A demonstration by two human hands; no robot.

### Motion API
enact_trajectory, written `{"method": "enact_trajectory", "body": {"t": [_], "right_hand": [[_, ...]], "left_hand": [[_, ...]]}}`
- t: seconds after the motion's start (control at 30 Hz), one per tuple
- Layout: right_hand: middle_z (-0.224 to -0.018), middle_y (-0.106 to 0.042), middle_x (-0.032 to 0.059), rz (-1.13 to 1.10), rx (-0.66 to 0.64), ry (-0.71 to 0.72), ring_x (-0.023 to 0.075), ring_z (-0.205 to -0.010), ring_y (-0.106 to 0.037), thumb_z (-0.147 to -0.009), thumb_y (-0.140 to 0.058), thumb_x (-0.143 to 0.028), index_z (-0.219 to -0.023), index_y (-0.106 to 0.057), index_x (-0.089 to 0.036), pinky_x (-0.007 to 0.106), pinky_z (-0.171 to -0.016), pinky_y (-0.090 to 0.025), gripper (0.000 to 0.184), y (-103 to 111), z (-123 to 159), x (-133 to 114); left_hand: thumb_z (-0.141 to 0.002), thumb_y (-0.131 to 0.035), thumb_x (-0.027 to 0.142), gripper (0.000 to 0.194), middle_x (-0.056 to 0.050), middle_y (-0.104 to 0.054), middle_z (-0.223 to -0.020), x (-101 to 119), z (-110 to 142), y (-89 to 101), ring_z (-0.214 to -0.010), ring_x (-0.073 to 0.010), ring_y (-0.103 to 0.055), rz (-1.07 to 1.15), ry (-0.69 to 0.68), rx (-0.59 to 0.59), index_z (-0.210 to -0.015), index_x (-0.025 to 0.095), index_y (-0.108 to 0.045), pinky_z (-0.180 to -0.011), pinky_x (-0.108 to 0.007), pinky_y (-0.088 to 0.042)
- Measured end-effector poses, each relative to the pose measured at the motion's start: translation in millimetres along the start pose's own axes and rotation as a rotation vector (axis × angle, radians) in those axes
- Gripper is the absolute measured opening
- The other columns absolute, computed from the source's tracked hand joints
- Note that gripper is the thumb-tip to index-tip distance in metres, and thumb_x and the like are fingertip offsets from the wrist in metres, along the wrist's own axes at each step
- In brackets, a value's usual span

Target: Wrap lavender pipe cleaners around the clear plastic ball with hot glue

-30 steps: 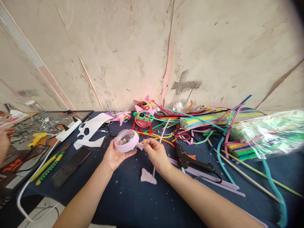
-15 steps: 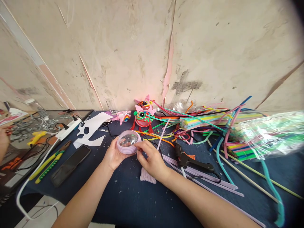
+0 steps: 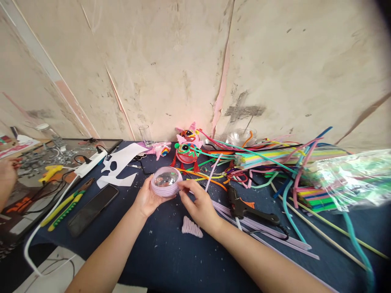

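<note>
My left hand (image 3: 148, 198) is closed round a clear plastic dome (image 3: 165, 179), cupping it from the left and below. Lilac pipe cleaner is wound in rows about the dome's rim. At the dome's right side, my right hand (image 3: 198, 203) pinches a lilac pipe cleaner (image 3: 213, 173), whose loose length sticks up behind the knuckles. The exact grip point is partly hidden by the fingers. Just below the right hand, a small ribbed lilac piece (image 3: 191, 227) lies on the dark blue cloth (image 3: 171, 256).
Right of my hands lie a black glue gun (image 3: 253, 213) and lilac pipe cleaners (image 3: 287, 236). Coloured bundles (image 3: 275, 158) spread behind. Pink and red figures (image 3: 187, 152) stand near the wall. A phone (image 3: 93, 209), pliers (image 3: 69, 205) and cut paper (image 3: 122, 162) lie left. Another person's hand (image 3: 9, 175) shows far left.
The view has shifted slightly, moving everything a little to the right. My right hand has moved slightly at the dome's edge, baring more of the ribbed lilac piece. The left hand keeps its hold.
</note>
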State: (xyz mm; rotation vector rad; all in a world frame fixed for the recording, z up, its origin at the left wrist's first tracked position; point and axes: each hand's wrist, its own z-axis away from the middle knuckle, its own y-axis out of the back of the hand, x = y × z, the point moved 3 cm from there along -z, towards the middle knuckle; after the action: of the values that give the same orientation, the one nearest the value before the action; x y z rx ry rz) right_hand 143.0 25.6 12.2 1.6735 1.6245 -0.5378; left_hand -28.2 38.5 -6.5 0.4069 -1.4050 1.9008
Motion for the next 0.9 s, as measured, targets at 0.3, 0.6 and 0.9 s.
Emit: {"method": "enact_trajectory", "body": {"t": [0.3,0.6,0.9], "right_hand": [[-0.057,-0.047,-0.0039,-0.299,0.081,-0.433,0.0125,-0.053,-0.043,-0.079,-0.059,-0.055,-0.066,-0.048,-0.022,0.026,-0.053,-0.037,0.037,5.0,-7.9,17.1],[-0.053,-0.055,-0.0044,-0.493,-0.048,-0.543,0.0115,-0.046,-0.047,-0.076,-0.06,-0.064,-0.069,-0.046,-0.023,0.026,-0.05,-0.04,0.045,-0.5,-9.0,5.5],[-0.049,-0.052,-0.0057,-0.427,-0.065,-0.528,0.0113,-0.044,-0.046,-0.08,-0.053,-0.067,-0.068,-0.045,-0.023,0.026,-0.048,-0.04,0.046,-1.0,-6.8,6.3]], "left_hand": [[-0.088,-0.046,0.038,0.056,-0.021,-0.071,-0.108,2.4,0.9,5.4,-0.099,-0.0352,-0.069,0.136,0.027,-0.204,-0.136,0.008,-0.042,-0.088,-0.05,-0.051],[-0.087,-0.049,0.038,0.067,-0.022,-0.071,-0.108,1.5,0.9,9.3,-0.1,-0.0352,-0.069,0.126,-0.004,-0.24,-0.143,0.006,-0.031,-0.089,-0.05,-0.051],[-0.086,-0.049,0.038,0.057,-0.02,-0.071,-0.108,2.5,1.8,9.1,-0.101,-0.0351,-0.068,0.101,-0.007,-0.226,-0.135,0.009,-0.044,-0.09,-0.052,-0.05]]}}
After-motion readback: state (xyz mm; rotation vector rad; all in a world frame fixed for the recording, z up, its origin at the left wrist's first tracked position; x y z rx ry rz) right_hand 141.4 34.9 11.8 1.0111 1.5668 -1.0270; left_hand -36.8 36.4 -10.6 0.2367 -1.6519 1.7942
